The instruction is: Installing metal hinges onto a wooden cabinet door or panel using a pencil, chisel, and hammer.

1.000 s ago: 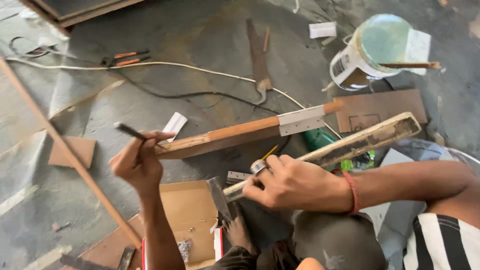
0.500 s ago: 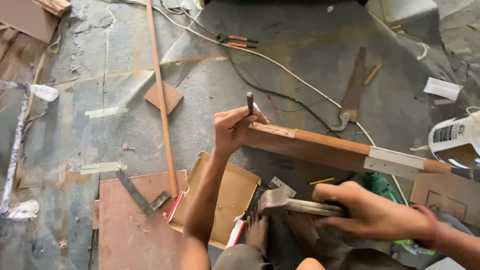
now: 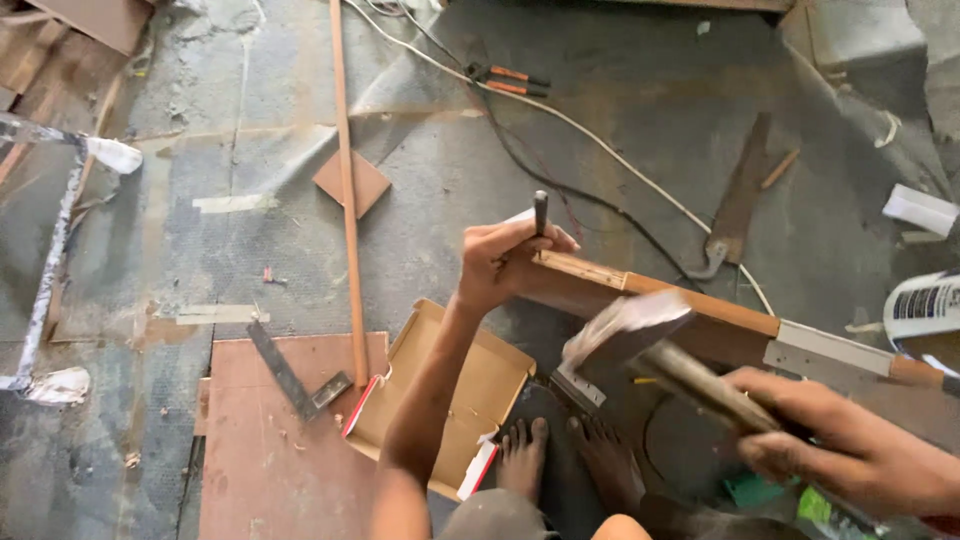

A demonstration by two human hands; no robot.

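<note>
Left hand [image 3: 505, 262] pinching, fingers clamped, an upright metal punch [image 3: 540, 212] on the near end of the wooden board [image 3: 660, 300] at frame centre, right hand [image 3: 850, 450] gripping the hammer [image 3: 640, 335], lying lower right of the punch.

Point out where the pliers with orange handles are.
In the head view, the pliers lie on the floor at top centre, beside the white cable, beyond the left hand.
</note>
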